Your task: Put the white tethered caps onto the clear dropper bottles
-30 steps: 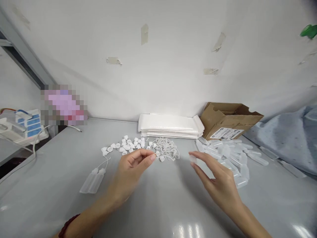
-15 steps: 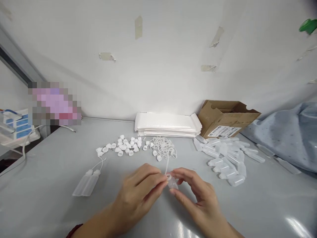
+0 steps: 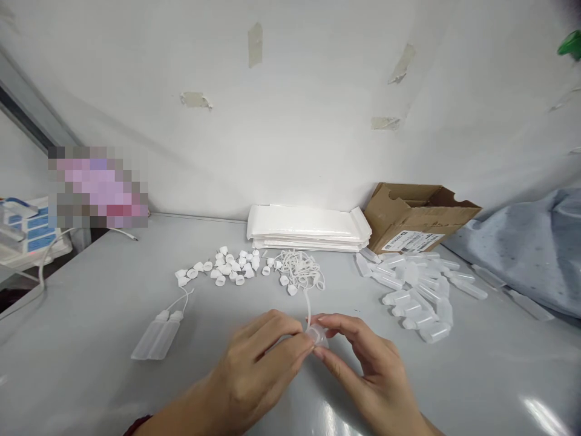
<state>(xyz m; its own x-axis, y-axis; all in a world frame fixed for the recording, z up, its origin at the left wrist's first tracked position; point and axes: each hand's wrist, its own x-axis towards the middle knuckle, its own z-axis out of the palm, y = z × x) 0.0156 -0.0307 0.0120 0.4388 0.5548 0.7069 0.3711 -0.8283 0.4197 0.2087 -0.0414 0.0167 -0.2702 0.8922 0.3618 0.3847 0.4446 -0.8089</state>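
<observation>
My left hand [image 3: 258,360] and my right hand [image 3: 363,369] meet low in the middle of the grey table. Together they pinch a small clear plastic bottle [image 3: 318,335]. A white tethered cap [image 3: 308,306] rises from the bottle's neck between my fingertips. Just beyond lies a tangle of white tethered caps [image 3: 299,269]. Left of that is a scatter of several small white tips [image 3: 227,269]. Several empty clear bottles [image 3: 415,287] lie in a pile to the right. Two finished bottles [image 3: 157,336] lie side by side at the left.
A stack of white padded envelopes [image 3: 308,229] lies against the back wall. An open cardboard box [image 3: 417,218] sits on its side to their right. A blue-grey cloth [image 3: 526,248] covers the far right. A white device with cables [image 3: 27,236] stands at the left edge.
My left hand brought a cap from the pile and my right hand brought a bottle from the right. Both hands came together nearer to me and now work the cap onto the bottle.
</observation>
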